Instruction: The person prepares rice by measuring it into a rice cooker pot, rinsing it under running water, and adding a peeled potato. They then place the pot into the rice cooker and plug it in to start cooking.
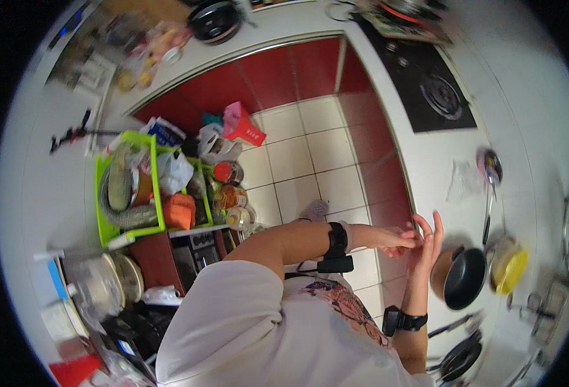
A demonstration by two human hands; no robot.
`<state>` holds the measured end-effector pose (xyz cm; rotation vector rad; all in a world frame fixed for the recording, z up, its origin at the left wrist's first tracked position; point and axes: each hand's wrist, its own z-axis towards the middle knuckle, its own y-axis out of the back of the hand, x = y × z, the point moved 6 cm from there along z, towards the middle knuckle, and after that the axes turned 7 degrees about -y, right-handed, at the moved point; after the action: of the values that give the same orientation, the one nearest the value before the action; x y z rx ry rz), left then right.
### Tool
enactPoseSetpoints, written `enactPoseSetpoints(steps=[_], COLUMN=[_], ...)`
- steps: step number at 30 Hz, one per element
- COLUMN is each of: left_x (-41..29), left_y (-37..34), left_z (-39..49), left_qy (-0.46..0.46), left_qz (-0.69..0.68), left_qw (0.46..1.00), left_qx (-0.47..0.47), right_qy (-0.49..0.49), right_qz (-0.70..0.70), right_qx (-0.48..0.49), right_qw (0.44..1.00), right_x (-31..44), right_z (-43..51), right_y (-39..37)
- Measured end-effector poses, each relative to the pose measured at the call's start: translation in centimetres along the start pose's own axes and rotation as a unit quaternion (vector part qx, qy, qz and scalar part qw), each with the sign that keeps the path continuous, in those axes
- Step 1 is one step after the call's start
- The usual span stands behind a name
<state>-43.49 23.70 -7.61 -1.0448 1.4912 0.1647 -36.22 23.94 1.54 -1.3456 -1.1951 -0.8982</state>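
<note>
My left hand [396, 240] reaches across my body, its fingertips meeting the fingers of my right hand [426, 244] at the edge of the white countertop [458, 220]. Whether anything small is between the left fingers cannot be seen. Two fingers of the right hand point up and stand apart; no object shows in it. Black straps with small devices circle both forearms. Close to the right hand is a pot [464, 279] with a dark inside and a tan outer wall. Beyond it is a yellow item [511, 272]. A metal ladle [492, 169] lies farther up the counter.
A black cooktop [439, 96] is set in the counter. Pans [460, 360] lie at lower right. To the left, a green rack [159, 193] holds vegetables and bags. Jars [230, 197] and a red bag [244, 126] stand on the tiled floor [294, 159]. A rice cooker [214, 22] sits at the back.
</note>
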Motion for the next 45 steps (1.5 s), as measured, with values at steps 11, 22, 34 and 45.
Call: enactPoseSetpoints(steps=[11,22,34,45], left_x=[-12.8,-18.9,-27.9,-0.8], left_y=[22.0,36.8,53.0,71.2], left_z=[-18.3,-35.2,-38.7,-42.6], left_qy=[-0.286,-0.419,-0.271,0.108], left_qz=[0.167,0.108,0.245,0.262], left_qw=[0.878,0.795,0.809,0.879], left_qx=[-0.347,-0.425,-0.461,-0.383], right_qy=[-0.166,-0.386,-0.436,-0.585], right_qz=[0.194,0.281,0.267,0.011], right_qx=[0.343,0.422,0.447,0.248], right_qw=[0.904,0.771,0.734,0.772], right_x=[-2.7,-5.5,-7.5,-27.2], right_z=[12.2,19.0,34.7,45.8], right_y=[-33.0,-55.5,-68.2,-65.1])
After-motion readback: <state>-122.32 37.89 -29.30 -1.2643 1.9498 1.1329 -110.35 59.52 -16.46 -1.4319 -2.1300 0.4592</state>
